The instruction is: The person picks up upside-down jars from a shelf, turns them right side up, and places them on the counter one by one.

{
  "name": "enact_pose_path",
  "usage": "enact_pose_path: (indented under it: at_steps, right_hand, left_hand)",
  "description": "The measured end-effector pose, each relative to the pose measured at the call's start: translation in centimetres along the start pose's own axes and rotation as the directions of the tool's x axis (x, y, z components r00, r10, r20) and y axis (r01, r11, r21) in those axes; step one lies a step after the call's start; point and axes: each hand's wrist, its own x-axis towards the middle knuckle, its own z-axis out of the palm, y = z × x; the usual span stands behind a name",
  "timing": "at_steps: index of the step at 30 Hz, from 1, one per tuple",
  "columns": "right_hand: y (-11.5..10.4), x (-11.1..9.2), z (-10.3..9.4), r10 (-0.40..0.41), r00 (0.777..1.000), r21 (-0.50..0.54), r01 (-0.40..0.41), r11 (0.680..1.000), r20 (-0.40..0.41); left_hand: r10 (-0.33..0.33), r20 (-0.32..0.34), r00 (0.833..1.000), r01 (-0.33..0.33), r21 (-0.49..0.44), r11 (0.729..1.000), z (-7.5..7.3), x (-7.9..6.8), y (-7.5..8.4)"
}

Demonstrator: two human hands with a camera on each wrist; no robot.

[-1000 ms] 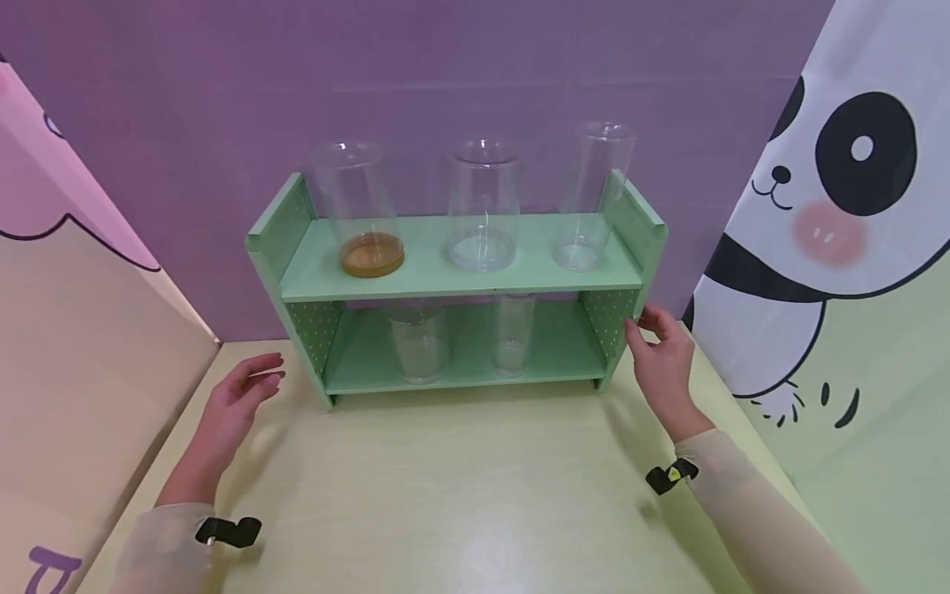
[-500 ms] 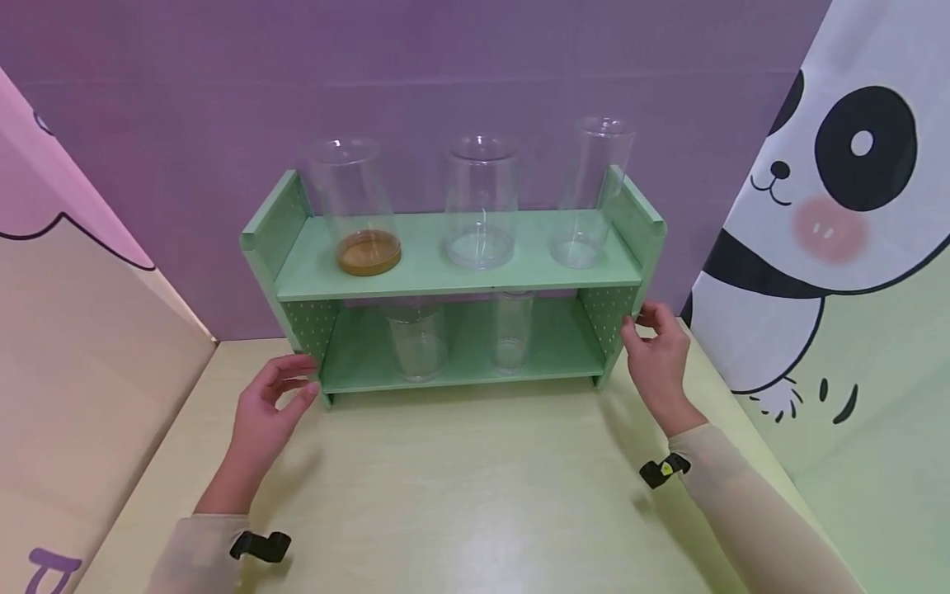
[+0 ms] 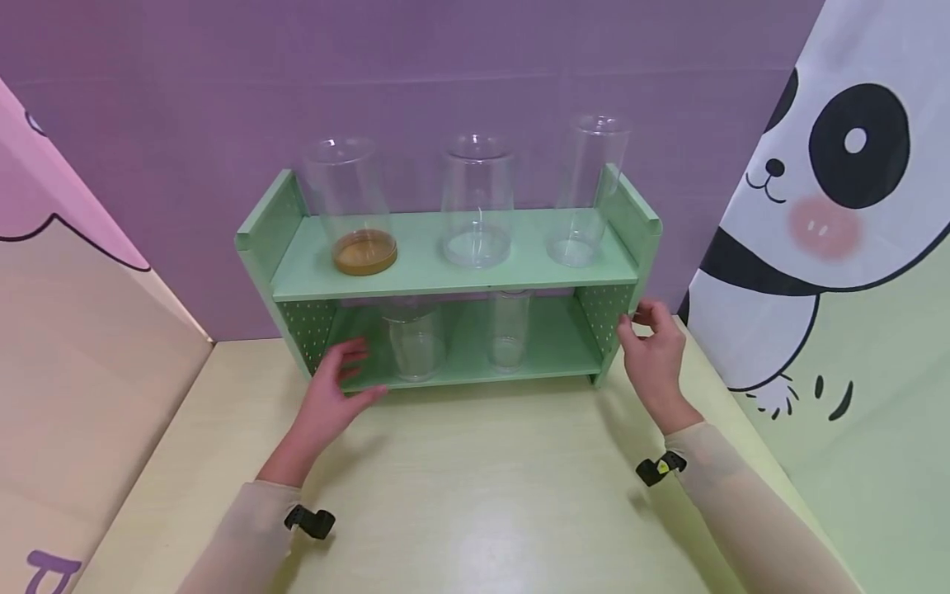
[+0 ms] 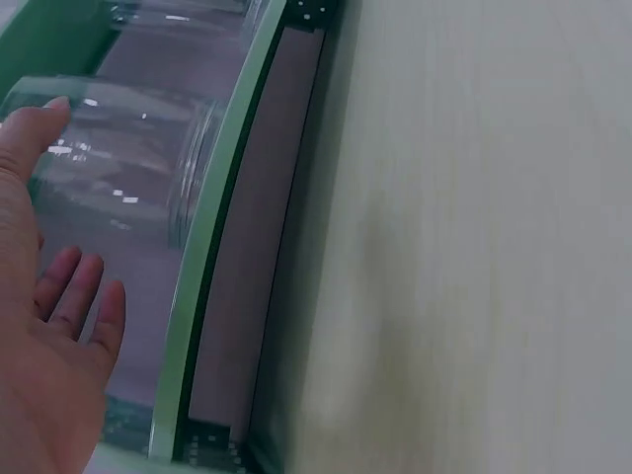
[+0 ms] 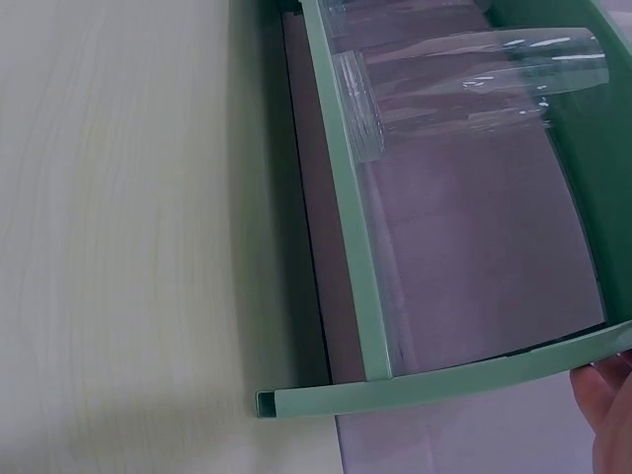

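Note:
A green two-tier shelf rack (image 3: 445, 285) stands on the table. Its lower tier bears a wide clear plastic cup (image 3: 418, 346) and a narrow clear cup (image 3: 510, 338). My left hand (image 3: 326, 404) is spread before the lower tier's left end, thumb apart from the fingers. In the left wrist view its thumb overlaps the wide cup's outline; the head view shows a gap between them. My right hand (image 3: 656, 367) pinches the front edge of the rack's right side panel (image 5: 494, 367). Most of that hand lies outside the right wrist view.
On the upper tier stand a clear container with a brown base (image 3: 365, 254), a wide clear container (image 3: 477, 214) and a tall narrow one (image 3: 586, 194). A purple backdrop (image 3: 445, 66) hangs behind. The pale tabletop (image 3: 475, 495) stretches in front, with printed panels at both sides.
My left hand has moved right, from beside the rack to in front of its lower tier, its fingers spreading. The right hand has stayed at the right panel. The rack and cups stand as before.

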Motion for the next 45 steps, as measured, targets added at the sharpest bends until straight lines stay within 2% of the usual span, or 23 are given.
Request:
enact_pose_path:
  at_steps: [8, 19, 29, 45]
  right_hand:
    - [-0.1, 0.3, 0.3, -0.002, 1.000, 0.008, 0.001, 1.000, 0.009]
    - [0.1, 0.2, 0.3, 0.015, 1.000, -0.013, -0.015, 1.000, 0.025]
    - [0.1, 0.0, 0.1, 0.007, 1.000, 0.003, -0.007, 1.000, 0.010]
    - [0.2, -0.2, 0.2, -0.005, 1.000, 0.005, 0.005, 1.000, 0.003]
  left_hand:
    - [-0.075, 0.023, 0.997, 0.074, 0.019, 0.997, 1.5, 1.9, -0.5]
    - [-0.082, 0.002, 0.997, 0.082, 0.034, 0.996, 3.2, 3.3, -1.1]
    - [-0.140, -0.010, 0.990, 0.140, 0.057, 0.989, 4.2, 3.7, -1.1]
    - [-0.177, -0.032, 0.984, 0.179, 0.061, 0.982, 4.6, 3.6, -0.5]
